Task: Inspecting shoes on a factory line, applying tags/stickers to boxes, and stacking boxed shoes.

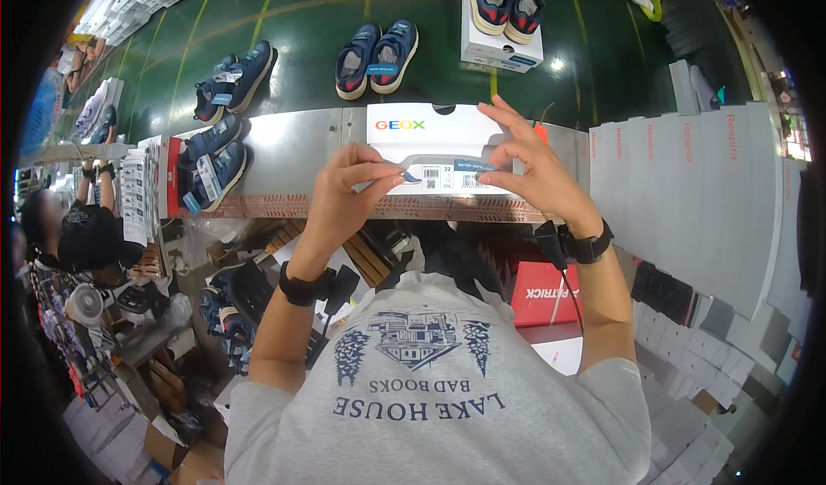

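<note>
A white shoebox (439,149) with coloured lettering stands in front of me, its labelled side facing me. My left hand (354,182) is closed in a pinch at the left end of the white label (432,176); anything between those fingertips is too small to make out. On the right, my right hand (535,160) has thumb and index finger at the end of a narrow blue sticker (469,166), which lies against the box above the label. Its other fingers are raised and spread.
Pairs of navy shoes stand on the green belt (301,21), one pair (377,59) beyond the box and another (506,5) on a white box. More shoes (211,162) sit at the left on the metal ledge (292,154). Grey boxes (680,193) are stacked at right. A person (95,236) is at far left.
</note>
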